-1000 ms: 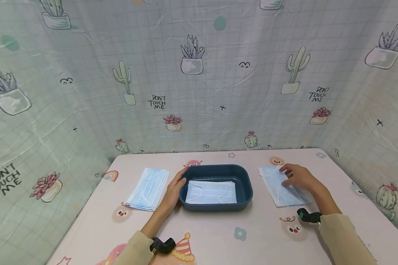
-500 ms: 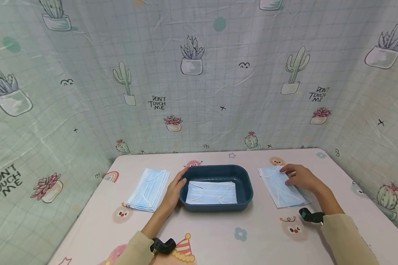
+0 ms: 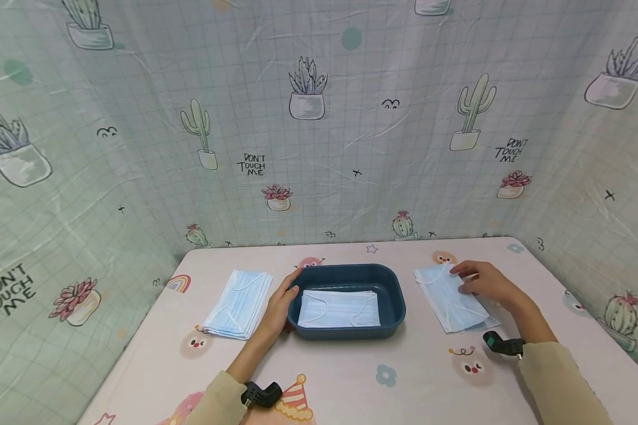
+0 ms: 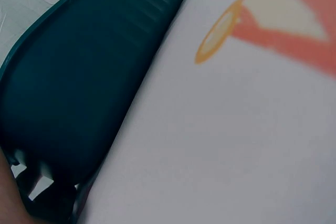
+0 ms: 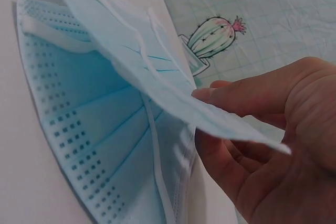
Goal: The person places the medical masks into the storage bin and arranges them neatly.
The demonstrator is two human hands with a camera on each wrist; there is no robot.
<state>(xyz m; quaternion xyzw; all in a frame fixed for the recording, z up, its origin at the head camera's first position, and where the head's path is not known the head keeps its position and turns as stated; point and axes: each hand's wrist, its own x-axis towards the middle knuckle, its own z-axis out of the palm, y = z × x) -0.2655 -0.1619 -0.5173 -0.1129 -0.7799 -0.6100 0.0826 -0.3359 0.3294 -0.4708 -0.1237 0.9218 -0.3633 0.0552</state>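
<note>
A dark blue plastic tub [image 3: 345, 333] stands mid-table with a pale blue face mask [image 3: 339, 310] lying flat inside. My left hand [image 3: 278, 304] holds the tub's left end, thumb and index finger at the rim. Only a bit of that hand [image 4: 11, 203] shows in the left wrist view, beside the tub's wall [image 4: 100, 66]. On the right, my right hand [image 3: 486, 282] pinches the edge of a face mask [image 5: 142, 61] between thumb and fingers. This mask is bent up, partly lifted off another mask [image 5: 89, 124] beneath it.
To the left of the tub lies a stack of face masks [image 3: 237, 304]. The table [image 3: 345, 389] has a pale pink printed cover. A cactus-print curtain [image 3: 319, 147] encloses it at the back and both sides.
My right hand has shifted slightly right and lifted, raising the edge of the top mask. The left hand and the tub have stayed in place.
</note>
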